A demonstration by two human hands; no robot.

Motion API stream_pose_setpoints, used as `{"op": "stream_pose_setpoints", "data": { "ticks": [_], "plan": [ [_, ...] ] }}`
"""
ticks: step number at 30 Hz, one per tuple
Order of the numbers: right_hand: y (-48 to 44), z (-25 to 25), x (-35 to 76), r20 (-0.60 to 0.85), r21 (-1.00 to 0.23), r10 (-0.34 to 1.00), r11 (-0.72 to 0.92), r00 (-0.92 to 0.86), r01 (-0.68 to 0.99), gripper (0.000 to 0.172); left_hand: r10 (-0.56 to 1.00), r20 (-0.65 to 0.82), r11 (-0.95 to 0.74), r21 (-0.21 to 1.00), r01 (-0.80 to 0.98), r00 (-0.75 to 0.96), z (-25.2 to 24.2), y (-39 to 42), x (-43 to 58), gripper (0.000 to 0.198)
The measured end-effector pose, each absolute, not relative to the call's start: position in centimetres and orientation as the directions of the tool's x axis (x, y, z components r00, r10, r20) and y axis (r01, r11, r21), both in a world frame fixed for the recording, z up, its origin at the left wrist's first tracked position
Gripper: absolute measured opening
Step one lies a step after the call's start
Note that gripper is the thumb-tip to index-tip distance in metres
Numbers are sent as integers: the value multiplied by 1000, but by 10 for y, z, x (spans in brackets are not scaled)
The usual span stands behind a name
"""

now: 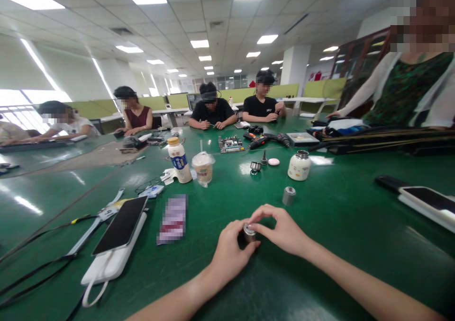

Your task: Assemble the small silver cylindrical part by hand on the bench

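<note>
A small silver metal cylinder (250, 236) sits upright between my two hands, low over the green table. The fingers and thumb of my left hand (231, 251) are wrapped round its side. My right hand (281, 228) comes in from the right, thumb and forefinger closed together at the cylinder's top edge. A part of the top is covered by these fingers. Beyond my right hand stands a second metal cylinder (289, 196) of similar look. Farther back is a cream bottle (299, 166) with a face drawn on it and an open metal mouth.
Left of my hands lie a patterned packet (174, 219) and a phone (121, 226) on a white power bank. A drink bottle (179, 162) and plastic cup (203, 168) stand beyond. Farther back are a circuit board (231, 144) and power drill (259, 141). Several people sit or stand around.
</note>
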State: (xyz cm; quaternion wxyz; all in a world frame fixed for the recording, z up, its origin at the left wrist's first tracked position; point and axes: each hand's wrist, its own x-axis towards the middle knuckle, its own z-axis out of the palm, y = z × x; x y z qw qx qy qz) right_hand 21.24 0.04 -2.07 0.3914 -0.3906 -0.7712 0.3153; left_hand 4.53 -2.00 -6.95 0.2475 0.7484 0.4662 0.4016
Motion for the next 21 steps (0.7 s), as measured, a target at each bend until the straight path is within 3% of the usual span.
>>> {"op": "stream_pose_setpoints", "data": {
  "ticks": [6,10,13,16,21],
  "plan": [
    [4,-17,216,390,-838,889,451,-240,308,19,902,354,-432,740,515,247,-69,-20,45,34],
    [1,-17,216,390,-816,858,490,-335,307,31,900,356,-436,731,525,250,-70,-19,45,25],
    [-2,-19,214,373,-780,834,519,-407,349,21,894,368,-448,731,514,256,-72,-20,45,23],
    [1,-18,214,394,-804,851,502,-348,318,11,895,367,-447,733,512,256,-72,-22,45,30],
    [23,-26,229,409,-855,888,453,-209,253,18,909,338,-418,748,516,246,-69,-23,45,42]
  ]
}}
